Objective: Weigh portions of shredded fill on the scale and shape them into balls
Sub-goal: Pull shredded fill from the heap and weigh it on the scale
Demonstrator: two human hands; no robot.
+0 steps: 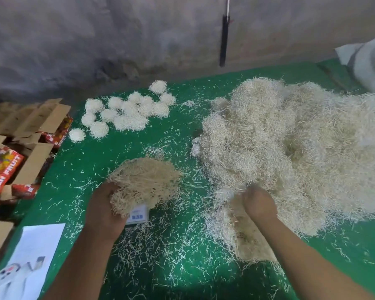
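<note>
Green work surface (175,245), strewn with stray shreds. Bulk pile of shredded fill (290,148), heaped at the right, within reach as the supply. Finished balls (126,111), clustered at far left, apart from the pile (presumably to keep weighed portions separate). Portion (143,182), resting over the scale (139,215), steadied by the left hand (104,208), whose fingers curl into it. Right hand (260,204), fingers buried in the pile's edge; grip cannot be told.

Packing workshop: bare concrete wall (95,40), green-covered worktable (171,245), heaped shredded fill (290,148), printed fruit cartons (2,169).
</note>
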